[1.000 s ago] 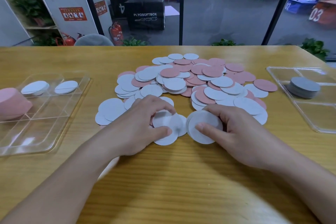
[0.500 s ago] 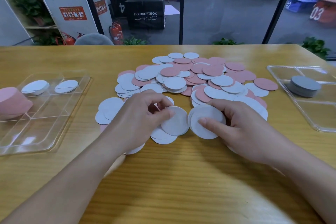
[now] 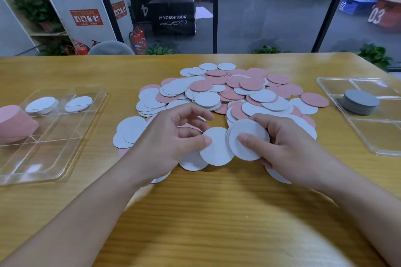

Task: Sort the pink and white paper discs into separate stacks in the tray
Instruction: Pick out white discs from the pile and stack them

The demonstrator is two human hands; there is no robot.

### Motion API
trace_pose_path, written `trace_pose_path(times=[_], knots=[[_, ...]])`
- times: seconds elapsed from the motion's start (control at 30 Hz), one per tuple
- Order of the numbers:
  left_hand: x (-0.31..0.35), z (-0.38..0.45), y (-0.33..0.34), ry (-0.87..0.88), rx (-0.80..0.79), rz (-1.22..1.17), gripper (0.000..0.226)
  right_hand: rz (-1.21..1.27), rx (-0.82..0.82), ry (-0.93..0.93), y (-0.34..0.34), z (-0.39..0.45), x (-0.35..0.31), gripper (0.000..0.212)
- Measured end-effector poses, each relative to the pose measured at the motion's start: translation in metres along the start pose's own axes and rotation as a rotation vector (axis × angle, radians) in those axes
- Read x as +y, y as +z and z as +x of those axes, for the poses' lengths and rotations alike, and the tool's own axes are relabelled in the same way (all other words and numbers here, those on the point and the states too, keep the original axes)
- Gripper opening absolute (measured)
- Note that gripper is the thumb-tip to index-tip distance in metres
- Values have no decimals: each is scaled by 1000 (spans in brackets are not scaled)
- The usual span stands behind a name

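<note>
Two trays flank my work area, and I read the scene from left to right. At far left, the clear divided tray holds a pink stack at its left edge and two short white stacks and in its far compartments; the near compartments show nothing in them. In the centre, the mixed pile of pink and white discs lies loose on the wooden table, so I judge the task to be well short of complete.

Step in hand: gathering white discs from the near edge of the pile into one hand-held bundle before transfer to the tray.

Left hand: fingers curled, thumb pressed on top of a single white disc, pinching it clear of the discs beneath. It lies just beside, and slightly under, the bundle in the other hand.

Right hand: fingers wrapped round the far side of a bundle of white discs, thumb across its face. The bundle is tilted toward me, its stacked edges visible on the left side.

Next move, as I judge it: slide the single disc onto the bundle, square the edges, then collect more or carry the lot left to a white stack. Thin paper may fan or slip if the hold loosens.

At far right, a second clear tray holds a grey disc stack.
</note>
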State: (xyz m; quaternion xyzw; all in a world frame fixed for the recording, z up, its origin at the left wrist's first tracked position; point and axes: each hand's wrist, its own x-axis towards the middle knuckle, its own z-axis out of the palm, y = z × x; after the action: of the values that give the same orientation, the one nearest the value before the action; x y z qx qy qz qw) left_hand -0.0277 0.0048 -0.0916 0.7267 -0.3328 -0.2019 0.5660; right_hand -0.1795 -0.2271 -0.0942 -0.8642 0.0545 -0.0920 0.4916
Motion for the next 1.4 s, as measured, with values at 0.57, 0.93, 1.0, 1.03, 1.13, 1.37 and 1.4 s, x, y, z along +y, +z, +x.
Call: trace_pose_path(times=[0.57,0.93,1.0,1.03,1.13,1.37,1.4], knots=[[-7,0,-26,67,-200,586,47,-162,9,-40,4,0,2,14],[-3,-3,-31,-3,-228,748,41,-199,6,-45,6,-2,0,18],[-2,-3,-32,8,-221,737,35,-205,8,-48,6,-2,-1,20],[-2,-3,-32,12,-220,730,34,-206,6,-48,6,-3,-1,20],[-2,-2,-28,24,-209,664,33,-206,3,-50,6,-2,-1,19],[-5,2,1,129,-58,376,13,-130,23,-44,3,0,0,19],[-6,2,3,128,-14,339,12,-116,26,-44,2,0,-1,19]])
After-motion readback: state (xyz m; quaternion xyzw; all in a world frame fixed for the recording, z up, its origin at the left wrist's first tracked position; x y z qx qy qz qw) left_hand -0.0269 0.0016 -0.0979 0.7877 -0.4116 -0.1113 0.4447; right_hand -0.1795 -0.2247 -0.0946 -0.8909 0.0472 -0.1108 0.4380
